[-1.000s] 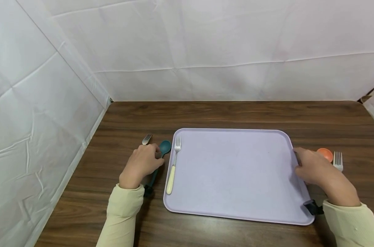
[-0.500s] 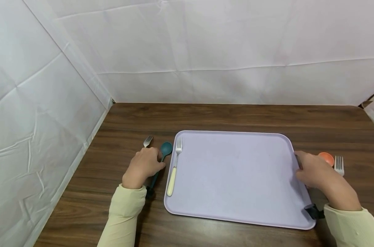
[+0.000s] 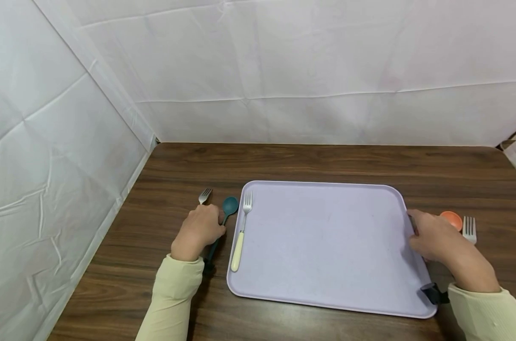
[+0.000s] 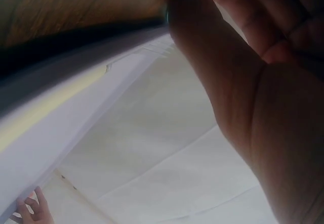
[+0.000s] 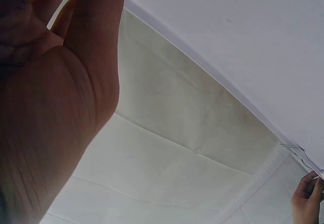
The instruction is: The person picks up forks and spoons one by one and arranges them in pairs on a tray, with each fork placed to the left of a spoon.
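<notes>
A lilac tray [image 3: 326, 246] lies on the wooden table. Inside its left side rests a fork with a pale yellow handle [image 3: 237, 251]. Left of the tray, my left hand [image 3: 197, 232] reaches down over a teal spoon [image 3: 230, 205], its thumb and fingertips drawn together at the handle. Tines of another fork [image 3: 204, 195] show beyond the knuckles; the rest of it is hidden under the hand. My right hand [image 3: 437, 239] is at the tray's right rim, fingers loosely bent, with index and thumb apart. An orange spoon bowl [image 3: 451, 220] shows just behind that hand.
A third fork [image 3: 469, 229] lies right of the orange spoon, partly covered by the right wrist. White sheeting [image 3: 283, 71] hangs along the back and the left side. Bare dark wood [image 3: 305, 163] runs behind the tray.
The left thumb has drawn in closer to the fingers at the teal spoon. The view has shifted slightly; the tray, cutlery and right hand stay in place.
</notes>
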Demonstrator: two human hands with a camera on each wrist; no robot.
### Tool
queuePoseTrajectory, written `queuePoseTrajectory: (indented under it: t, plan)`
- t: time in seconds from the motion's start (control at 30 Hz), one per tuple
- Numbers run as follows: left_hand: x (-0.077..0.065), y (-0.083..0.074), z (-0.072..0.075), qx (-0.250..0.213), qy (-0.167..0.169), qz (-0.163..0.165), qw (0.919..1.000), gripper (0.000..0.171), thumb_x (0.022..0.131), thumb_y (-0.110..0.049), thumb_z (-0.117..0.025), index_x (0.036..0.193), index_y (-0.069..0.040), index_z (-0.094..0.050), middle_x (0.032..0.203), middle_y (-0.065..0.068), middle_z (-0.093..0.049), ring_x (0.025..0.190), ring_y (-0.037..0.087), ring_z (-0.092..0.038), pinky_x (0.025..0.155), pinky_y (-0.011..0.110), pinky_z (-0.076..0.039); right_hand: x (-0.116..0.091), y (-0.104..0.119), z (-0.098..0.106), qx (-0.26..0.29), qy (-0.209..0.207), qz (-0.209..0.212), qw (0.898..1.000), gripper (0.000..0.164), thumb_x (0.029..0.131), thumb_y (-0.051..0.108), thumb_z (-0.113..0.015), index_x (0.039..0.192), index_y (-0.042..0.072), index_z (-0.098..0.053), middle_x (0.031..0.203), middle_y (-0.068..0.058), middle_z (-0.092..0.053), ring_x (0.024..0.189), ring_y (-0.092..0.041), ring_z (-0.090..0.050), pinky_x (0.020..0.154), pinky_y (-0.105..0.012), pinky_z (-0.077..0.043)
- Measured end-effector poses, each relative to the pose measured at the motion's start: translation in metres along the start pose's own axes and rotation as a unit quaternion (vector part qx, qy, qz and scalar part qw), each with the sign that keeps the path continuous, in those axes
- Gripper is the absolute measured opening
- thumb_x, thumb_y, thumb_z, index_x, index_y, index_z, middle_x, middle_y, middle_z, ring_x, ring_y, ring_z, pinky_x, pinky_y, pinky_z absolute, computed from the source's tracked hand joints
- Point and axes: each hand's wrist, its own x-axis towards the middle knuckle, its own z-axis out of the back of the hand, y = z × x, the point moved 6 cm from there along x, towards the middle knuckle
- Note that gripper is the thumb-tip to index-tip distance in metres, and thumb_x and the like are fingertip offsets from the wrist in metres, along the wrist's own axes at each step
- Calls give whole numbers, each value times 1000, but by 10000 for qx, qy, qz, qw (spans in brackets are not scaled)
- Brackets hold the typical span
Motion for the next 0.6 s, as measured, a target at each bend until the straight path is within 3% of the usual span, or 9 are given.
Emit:
queuePoseTrajectory:
  t: [0.1,0.37,0.6]
  plan:
    - [0,0,0,-34,11,15,10000,31,73,-6,-59,52,-14,-38,53,-1,-32,49,18,-40,43,28,-29,1,0,0,-70,39,-53,10000,61,76,0,-53,128,-22,-30,75,-17,-53,50,-16,-52,43,-33,-41]
    - [2,-3,1,-228,-265,-231,9991,32,69,-5,-58,51,-14,-33,50,-6,-21,44,10,-22,40,25,-21,1,0,2,-233,-14,2,9997,60,75,1,-56,125,-22,-33,80,-22,-55,61,-25,-53,46,-33,-39]
    - [3,-4,3,-368,-402,-277,9981,18,73,-9,-64,65,-10,-49,57,0,-40,49,15,-41,44,28,-32,2,1,4,-352,-166,199,9990,59,71,1,-56,122,-23,-37,84,-26,-57,68,-32,-51,51,-35,-39]
